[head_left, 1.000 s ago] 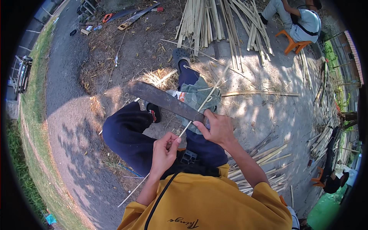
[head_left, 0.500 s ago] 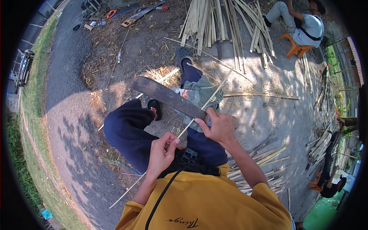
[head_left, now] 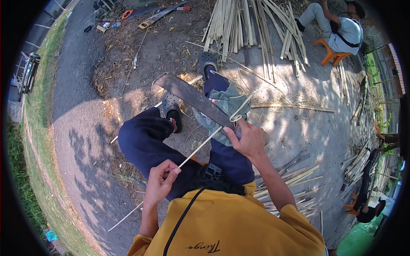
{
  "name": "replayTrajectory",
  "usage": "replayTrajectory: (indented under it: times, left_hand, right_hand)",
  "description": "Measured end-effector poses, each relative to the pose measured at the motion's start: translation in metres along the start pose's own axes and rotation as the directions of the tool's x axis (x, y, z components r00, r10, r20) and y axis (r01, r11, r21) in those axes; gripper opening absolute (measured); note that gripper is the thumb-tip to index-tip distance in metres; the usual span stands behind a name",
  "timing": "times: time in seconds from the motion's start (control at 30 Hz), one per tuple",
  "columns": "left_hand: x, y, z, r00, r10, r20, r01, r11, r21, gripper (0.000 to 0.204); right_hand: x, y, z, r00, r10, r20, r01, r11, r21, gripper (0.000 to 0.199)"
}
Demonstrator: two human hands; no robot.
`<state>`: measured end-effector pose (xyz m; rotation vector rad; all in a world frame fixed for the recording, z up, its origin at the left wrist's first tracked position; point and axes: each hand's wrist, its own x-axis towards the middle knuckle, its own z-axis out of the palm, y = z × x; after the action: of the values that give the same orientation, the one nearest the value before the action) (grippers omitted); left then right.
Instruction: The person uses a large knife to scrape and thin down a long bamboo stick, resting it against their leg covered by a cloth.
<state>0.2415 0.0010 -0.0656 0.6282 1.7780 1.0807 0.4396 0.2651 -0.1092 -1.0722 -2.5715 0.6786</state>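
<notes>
My left hand (head_left: pixel 161 181) pinches a thin pale bamboo strip (head_left: pixel 198 148) over my lap. The strip slants up to the right, and its tail sticks out past my left wrist. My right hand (head_left: pixel 248 140) grips a machete by its handle end, mostly hidden by the fingers. The broad dark blade (head_left: pixel 192 99) points away to the upper left, its base meeting the strip beside my right thumb. A looped pale shaving (head_left: pixel 235 117) curls up there. Beneath the blade, a greenish-grey cloth (head_left: pixel 228 96) covers part of my right leg.
Long split bamboo strips (head_left: pixel 232 25) lie piled ahead, and more strips (head_left: pixel 294 181) lie to my right. Two saws (head_left: pixel 160 17) rest on the ground at the far left. A person sits on an orange stool (head_left: pixel 331 53) at the far right; another sits farther back.
My left hand has moved down and left, drawing the strip along the blade. The machete has shifted slightly right and down. A shaving now loops up beside my right hand.
</notes>
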Motion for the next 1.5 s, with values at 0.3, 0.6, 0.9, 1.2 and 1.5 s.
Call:
replayTrajectory:
  times: [0.3,0.6,0.9,1.2,1.5]
  left_hand:
    - [-0.003,0.023,-0.021,0.984,-0.065,0.165,0.013,0.956,0.295,0.019]
    - [0.066,0.031,0.042,0.958,0.223,0.18,-0.271,0.911,0.311,0.034]
    - [0.086,0.04,0.067,0.982,0.138,0.132,-0.159,0.974,0.161,0.024]
    - [0.082,0.044,0.075,0.979,0.176,0.103,-0.19,0.971,0.147,0.026]
    - [0.097,0.037,0.085,0.98,0.145,0.133,-0.158,0.984,0.088,0.02]
  right_hand:
    - [-0.002,-0.004,0.004,1.0,-0.012,-0.007,0.012,1.0,0.015,0.053]
    - [-0.001,-0.001,0.002,0.999,-0.003,-0.048,0.004,1.0,0.023,0.053]
    - [-0.003,0.009,-0.003,0.999,-0.015,-0.035,0.019,0.994,0.104,0.047]
    - [-0.014,0.008,-0.016,0.999,0.046,0.016,-0.048,0.964,0.26,0.044]
    - [-0.019,0.007,-0.019,0.989,0.127,0.072,-0.141,0.963,0.231,0.05]
